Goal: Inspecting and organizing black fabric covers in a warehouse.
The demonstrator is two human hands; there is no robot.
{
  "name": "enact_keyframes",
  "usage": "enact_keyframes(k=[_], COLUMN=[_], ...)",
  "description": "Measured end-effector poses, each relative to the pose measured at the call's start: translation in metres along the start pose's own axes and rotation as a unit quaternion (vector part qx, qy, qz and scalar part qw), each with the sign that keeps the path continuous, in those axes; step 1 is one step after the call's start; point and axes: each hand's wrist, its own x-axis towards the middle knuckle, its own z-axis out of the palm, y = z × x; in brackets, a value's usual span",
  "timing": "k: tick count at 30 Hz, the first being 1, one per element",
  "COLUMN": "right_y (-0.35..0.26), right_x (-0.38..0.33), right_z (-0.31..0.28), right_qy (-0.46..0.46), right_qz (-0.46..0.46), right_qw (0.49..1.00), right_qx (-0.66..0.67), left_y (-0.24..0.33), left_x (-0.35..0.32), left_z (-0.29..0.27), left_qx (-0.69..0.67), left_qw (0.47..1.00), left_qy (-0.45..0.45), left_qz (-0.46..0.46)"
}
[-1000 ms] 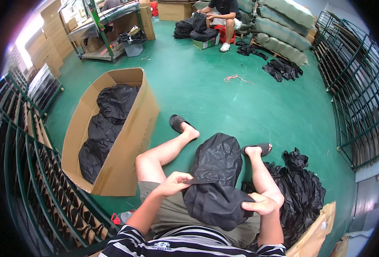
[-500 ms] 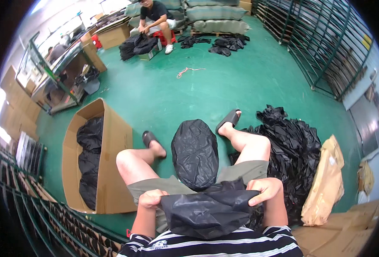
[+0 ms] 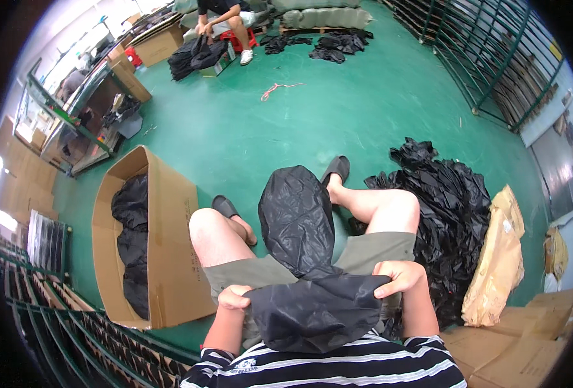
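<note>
One creased black cloth (image 3: 319,317) with a soft sheen stretches across the near middle, its long axis left to right, ends pinched between thumb and fingers by left hand (image 3: 234,297) and right hand (image 3: 401,278). Farther off are one oval black bundle (image 3: 296,220), one carton (image 3: 173,249) left, one black heap (image 3: 453,213) right.

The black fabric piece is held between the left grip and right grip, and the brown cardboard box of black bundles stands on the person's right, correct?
No, the head view shows the brown cardboard box of black bundles on the person's left. The left grip and right grip hold the black fabric piece.
</note>
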Motion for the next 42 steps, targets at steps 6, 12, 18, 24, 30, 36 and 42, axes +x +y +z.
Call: enact_keyframes(k=[6,12,18,24,30,36,42], right_y=[-0.009,0.001,0.008,0.009,0.018,0.017,0.011], right_x=[0.030,0.022,0.015,0.017,0.032,0.048,0.073], right_z=[-0.014,-0.011,-0.010,-0.027,-0.038,-0.035,-0.057], right_qy=[-0.090,-0.092,-0.061,-0.097,-0.177,-0.171,-0.153], right_qz=[-0.039,-0.075,-0.064,-0.082,-0.092,-0.080,-0.025], right_qw=[0.995,0.992,0.995,0.990,0.977,0.979,0.988], right_qx=[0.015,0.049,0.050,0.066,0.078,0.081,0.022], left_y=[0.007,-0.001,0.008,-0.010,-0.001,0.012,0.038], left_x=[0.003,-0.011,-0.016,-0.022,-0.005,0.009,0.019], left_z=[-0.007,0.000,0.001,0.011,0.004,-0.011,-0.044], left_qx=[0.000,0.020,0.011,-0.005,-0.029,-0.034,-0.023], left_qw=[1.000,0.999,0.999,0.998,0.994,0.990,0.987], left_qy=[0.024,0.030,0.030,0.033,0.043,0.032,0.007], left_qz=[0.015,0.019,-0.014,-0.058,-0.099,-0.134,-0.161])
